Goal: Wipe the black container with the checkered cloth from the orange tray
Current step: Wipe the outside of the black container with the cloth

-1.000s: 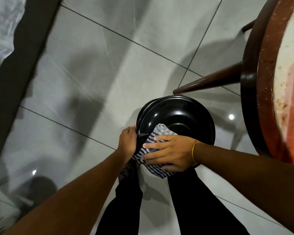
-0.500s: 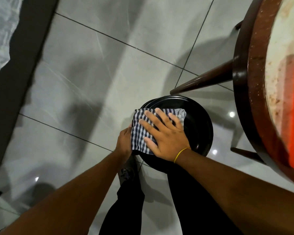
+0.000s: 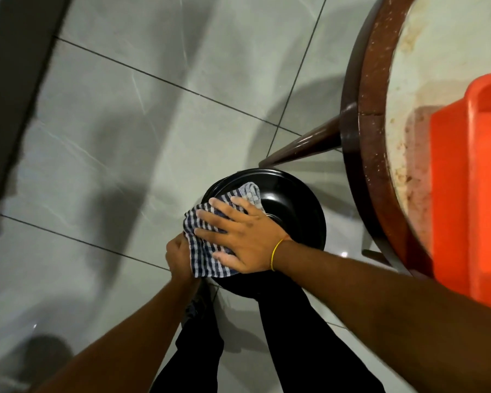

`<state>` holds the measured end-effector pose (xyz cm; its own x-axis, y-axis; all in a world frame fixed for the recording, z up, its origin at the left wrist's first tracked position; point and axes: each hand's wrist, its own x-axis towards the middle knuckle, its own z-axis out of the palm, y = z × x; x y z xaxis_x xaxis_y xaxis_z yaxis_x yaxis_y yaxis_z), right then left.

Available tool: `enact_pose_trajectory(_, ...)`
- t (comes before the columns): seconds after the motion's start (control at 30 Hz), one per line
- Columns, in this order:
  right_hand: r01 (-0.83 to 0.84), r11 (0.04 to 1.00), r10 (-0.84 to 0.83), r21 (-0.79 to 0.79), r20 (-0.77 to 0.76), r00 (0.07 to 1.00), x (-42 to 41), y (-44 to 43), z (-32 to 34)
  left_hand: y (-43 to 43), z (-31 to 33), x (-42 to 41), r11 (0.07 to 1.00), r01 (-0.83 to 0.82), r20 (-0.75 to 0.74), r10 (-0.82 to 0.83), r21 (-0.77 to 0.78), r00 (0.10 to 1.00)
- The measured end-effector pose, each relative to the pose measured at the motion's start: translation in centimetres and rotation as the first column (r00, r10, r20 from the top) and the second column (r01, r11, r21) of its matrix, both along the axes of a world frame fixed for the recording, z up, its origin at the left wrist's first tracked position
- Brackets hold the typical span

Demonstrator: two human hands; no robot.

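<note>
Where half a second ago the checkered cloth (image 3: 207, 236) lay bunched near the far rim under the right hand (image 3: 238, 236), it now drapes over the near left edge of the black container (image 3: 292, 205), with a grey corner reaching up into the bowl. The right hand lies flat on it, fingers spread wide, palm pressing the fabric against the dark surface; a yellow band (image 3: 275, 255) circles that wrist. The left hand (image 3: 177, 258) stays at the container's left rim, curled around the edge and partly hidden by the cloth, so I cannot tell just how its fingers sit. The container is held tilted above the person's black trouser legs (image 3: 295, 336), its glossy inside showing on the right.

More of the orange tray (image 3: 465, 180) has come into sight on the right than before; it rests on the stained pale top of a round table (image 3: 372, 80) with a dark wooden rim, one table leg (image 3: 304, 146) slanting down just beyond the container. The floor (image 3: 153, 123) is shiny grey tile with thin dark joints and soft shadows.
</note>
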<state>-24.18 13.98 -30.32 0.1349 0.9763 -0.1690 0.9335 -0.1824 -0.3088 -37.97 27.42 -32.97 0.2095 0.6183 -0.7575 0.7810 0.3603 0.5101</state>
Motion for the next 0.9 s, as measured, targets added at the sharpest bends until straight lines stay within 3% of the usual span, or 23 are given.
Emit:
enact_pose_trajectory(0.07,0.294,0.956,-0.294,-0.005,0.022,0.956,-1.0,-0.6,-0.1,-0.4,-0.3,0.0,0.998,0.001,0.025,-0.002,0.061,1.000)
enact_pose_trajectory(0.1,0.524,0.851,-0.522,-0.022,0.052,0.851,-1.7,-0.9,-0.1,-0.6,-0.3,0.1,0.997,-0.025,0.006,0.025,0.076,1.000)
enact_pose_trajectory(0.13,0.750,0.660,-0.744,-0.043,0.097,0.661,-2.3,-1.1,0.0,-0.7,-0.2,0.4,0.995,-0.042,-0.030,0.045,0.090,0.999)
enact_pose_trajectory(0.17,0.912,0.407,-0.901,-0.056,0.141,0.411,-3.0,-1.3,0.3,-0.9,-0.2,0.6,0.994,-0.047,-0.060,0.053,0.101,0.997)
enact_pose_trajectory(0.23,0.997,-0.048,-0.988,-0.065,0.148,-0.038,-3.8,-0.5,1.0,-0.9,-0.2,0.7,0.993,-0.031,-0.078,0.040,0.115,0.996)
enact_pose_trajectory(0.27,0.980,-0.180,-0.977,-0.086,0.128,-0.168,-4.0,0.1,1.3,-0.8,-0.1,0.7,0.993,-0.005,-0.080,0.014,0.118,0.997)
enact_pose_trajectory(0.33,0.957,-0.253,-0.966,-0.145,0.097,-0.241,-3.9,0.9,2.0,-0.5,0.0,0.6,0.988,0.099,-0.088,-0.088,0.122,0.992)
enact_pose_trajectory(0.43,0.952,-0.226,-0.974,-0.207,0.040,-0.223,-3.4,-0.3,3.0,0.0,1.0,1.0,0.935,0.298,-0.114,-0.280,0.195,0.953)
enact_pose_trajectory(0.57,0.874,-0.336,-0.937,-0.352,0.035,-0.347,-2.7,-3.9,4.6,0.2,3.7,4.4,0.745,0.468,-0.045,-0.511,0.476,0.859)
enact_pose_trajectory(0.6,0.835,-0.371,-0.923,-0.406,0.062,-0.380,-2.8,-4.5,4.9,0.0,4.7,5.9,0.654,0.539,-0.008,-0.632,0.530,0.775)
enact_pose_trajectory(0.63,0.800,-0.398,-0.910,-0.450,0.083,-0.406,-2.7,-4.9,5.2,-0.3,5.6,7.7,0.529,0.630,0.017,-0.773,0.569,0.634)
enact_pose_trajectory(0.67,0.776,-0.410,-0.902,-0.479,0.087,-0.422,-2.5,-5.2,5.5,-0.9,6.4,9.5,0.372,0.709,0.022,-0.893,0.599,0.450)
enact_pose_trajectory(0.73,0.753,-0.421,-0.883,-0.506,0.038,-0.468,-1.8,-5.5,5.8,-2.6,7.8,13.0,-0.025,0.783,-0.033,-0.999,0.622,-0.006)
enact_pose_trajectory(0.8,0.737,-0.394,-0.875,-0.549,-0.022,-0.485,-0.8,-5.5,6.1,-4.4,8.7,15.6,-0.442,0.717,-0.151,-0.889,0.539,-0.433)
enact_pose_trajectory(0.83,0.739,-0.354,-0.886,-0.574,-0.046,-0.460,-0.4,-5.4,6.0,-5.0,8.8,16.5,-0.593,0.656,-0.195,-0.792,0.467,-0.578)
enact_pose_trajectory(0.9,0.750,-0.278,-0.908,-0.600,-0.090,-0.408,-0.1,-5.4,6.1,-5.8,8.8,18.3,-0.768,0.532,-0.251,-0.628,0.357,-0.737)
